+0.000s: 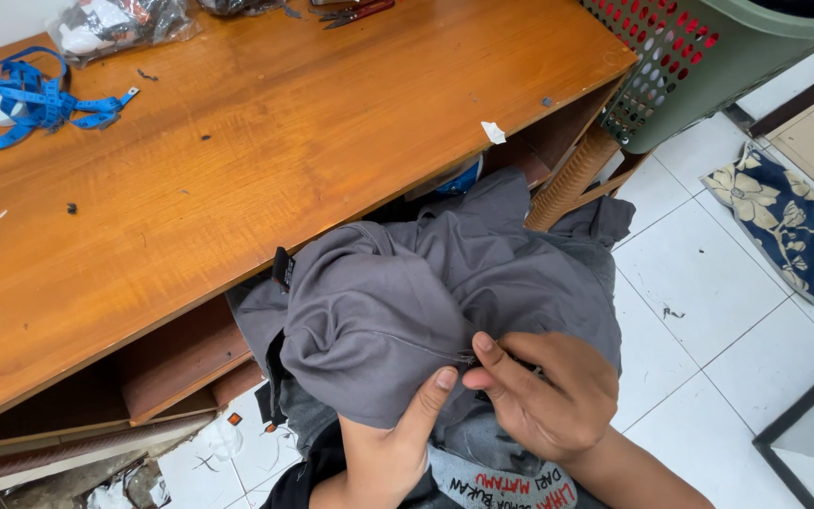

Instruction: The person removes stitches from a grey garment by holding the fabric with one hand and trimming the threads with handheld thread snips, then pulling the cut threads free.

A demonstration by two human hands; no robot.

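The left hand [383, 448] comes up from below with its thumb pressed against the underside of a grey garment [407, 302] bunched on the person's lap; the other fingers are hidden under the cloth, so it seems closed on a fold, holding it taut. Just to the right of that thumb, the right hand [548, 396] has thumb and forefinger pinched together on a small spot along a seam, perhaps a loose thread or a stitch, too small to tell. This looks like close work on the seam, picking at or checking it. A next move would likely need the left hand to keep the cloth stretched while the right pinch pulls cleanly.

Beyond the fingers, a small black tag [282, 269] hangs at the garment's far left edge. Farther on lies a wooden table [237, 170], with a blue measuring tape [25, 104] well off to the left and a clear plastic bag [120, 24] of mixed bits at the far edge. At upper right stands a green plastic basket [708, 57] with a perforated wall; its contents cannot be seen.
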